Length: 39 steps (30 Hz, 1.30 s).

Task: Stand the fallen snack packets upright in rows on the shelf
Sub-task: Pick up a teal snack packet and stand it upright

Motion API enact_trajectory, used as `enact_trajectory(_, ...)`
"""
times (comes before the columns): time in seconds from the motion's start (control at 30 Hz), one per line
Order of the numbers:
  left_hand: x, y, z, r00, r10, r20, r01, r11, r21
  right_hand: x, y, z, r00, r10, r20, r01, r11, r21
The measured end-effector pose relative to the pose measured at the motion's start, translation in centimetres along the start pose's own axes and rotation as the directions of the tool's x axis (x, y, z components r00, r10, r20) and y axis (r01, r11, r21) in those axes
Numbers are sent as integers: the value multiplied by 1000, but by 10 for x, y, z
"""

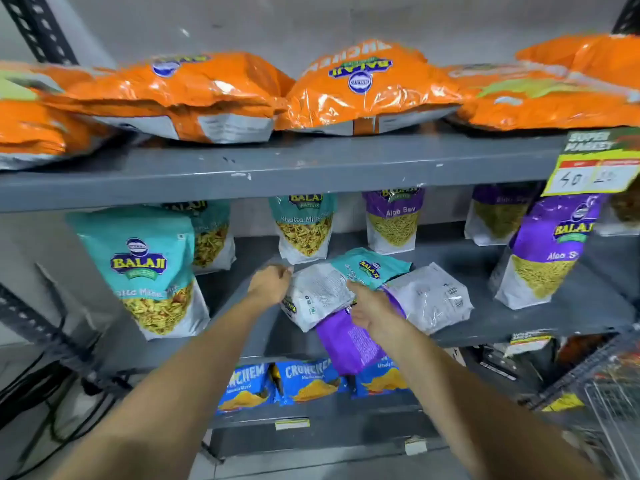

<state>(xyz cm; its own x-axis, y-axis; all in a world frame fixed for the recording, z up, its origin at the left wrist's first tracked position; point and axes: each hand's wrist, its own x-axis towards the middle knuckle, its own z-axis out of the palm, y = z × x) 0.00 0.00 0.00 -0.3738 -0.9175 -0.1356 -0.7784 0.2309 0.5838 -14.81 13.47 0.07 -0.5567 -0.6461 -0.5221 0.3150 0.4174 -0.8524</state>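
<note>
On the middle shelf (519, 323), a heap of fallen packets lies near the front edge. The left hand (270, 284) curls around the upper left corner of a face-down white-backed packet (320, 296); the right hand (372, 308) presses its right edge, fingers closed over a purple packet (349, 344) overhanging the edge. Best to tip the white-backed one up by its top seam and seat its base flat behind the standing teal Khatta Mitha packet (304, 226).

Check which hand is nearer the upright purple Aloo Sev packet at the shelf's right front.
Right. The right hand lies on the fallen packets mid-shelf, left of the purple Aloo Sev packet. The left hand is farther left, at the white-backed packet.
</note>
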Motion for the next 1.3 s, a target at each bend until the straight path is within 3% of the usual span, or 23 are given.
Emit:
enact_trajectory(0.03,12,-7,5,996,-77,53,79,997,-26,4,0,8,997,69,31,-72,992,101)
enact_trajectory(0.1,28,-19,7,963,-200,181,235,951,-199,18,2,24,985,163,53,-169,975,144)
enact_trajectory(0.2,38,-29,8,892,-218,395,394,802,-449,45,12,41,987,160,23,-160,947,278)
enact_trajectory(0.33,37,-35,5,844,-125,522,425,750,-507,64,28,52,988,96,-121,-64,967,247)
enact_trajectory(0.43,20,-39,1,841,-97,533,417,744,-522,33,18,50,990,67,-124,-44,982,183)
enact_trajectory(0.57,-18,-53,-2,903,-53,427,360,635,-684,-1,13,36,988,-137,-78,151,965,216)
enact_trajectory(0.7,-40,-65,0,973,17,232,184,551,-814,-17,5,25,953,-296,66,281,944,175)
enact_trajectory(0.87,-28,-68,6,998,-38,-49,-15,622,-783,13,-12,38,825,-509,244,517,855,35)
enact_trajectory(1.0,-13,-78,14,988,-66,-138,-49,718,-694,48,-10,53,762,-559,327,607,792,-59)
enact_trajectory(1.1,-11,-82,23,985,-76,-154,-36,789,-614,64,3,55,785,-521,335,584,803,-121)
enact_trajectory(1.2,-14,-79,22,979,-62,-193,-51,846,-531,74,5,47,858,-390,334,403,915,35)
enact_trajectory(1.3,-17,-75,21,961,-126,-246,-14,867,-499,83,2,38,885,-300,356,263,953,149)
